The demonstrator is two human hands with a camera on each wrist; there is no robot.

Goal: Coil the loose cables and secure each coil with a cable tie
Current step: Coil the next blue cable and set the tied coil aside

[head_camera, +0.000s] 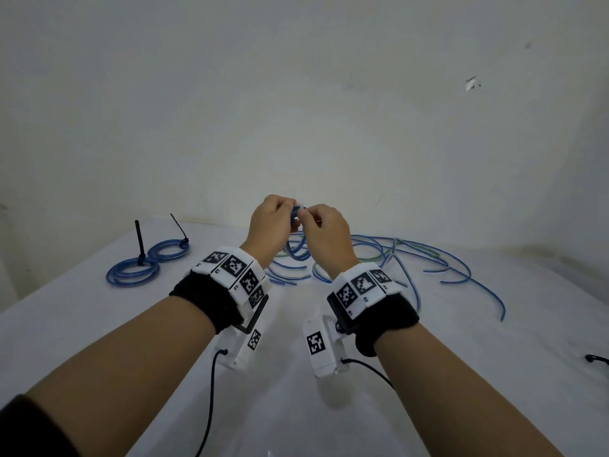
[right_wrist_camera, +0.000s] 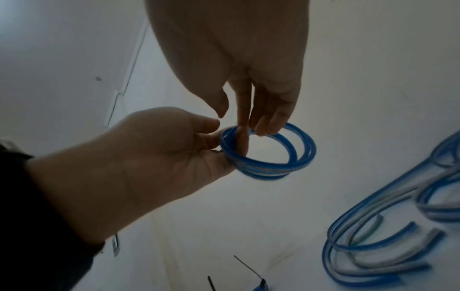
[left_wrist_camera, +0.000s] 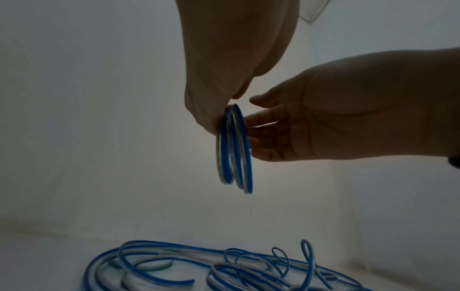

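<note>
1. I have a small blue cable coil (right_wrist_camera: 268, 153) raised above the bench (head_camera: 99, 324), held between both hands at its upper edge.
2. My left hand (head_camera: 268, 222) pinches the coil's side between thumb and fingers; the right wrist view shows the loops pressed against the fingertips (right_wrist_camera: 239, 141).
3. My right hand (head_camera: 324, 232) grips the top of the same coil, its fingers curled down onto the loops.
4. Below and beyond the hands, loose blue cables (head_camera: 412, 258) sprawl over the bench, reaching well out past my right hand; a greenish strand (head_camera: 372, 258) lies among them.
5. Out past my left hand, two finished blue coils (head_camera: 133, 273) lie touching each other, each bound with a black cable tie (head_camera: 140, 245) whose tail sticks up.
6. Near my right forearm, at the bench edge, a black cord end (head_camera: 596, 358) shows.
</note>
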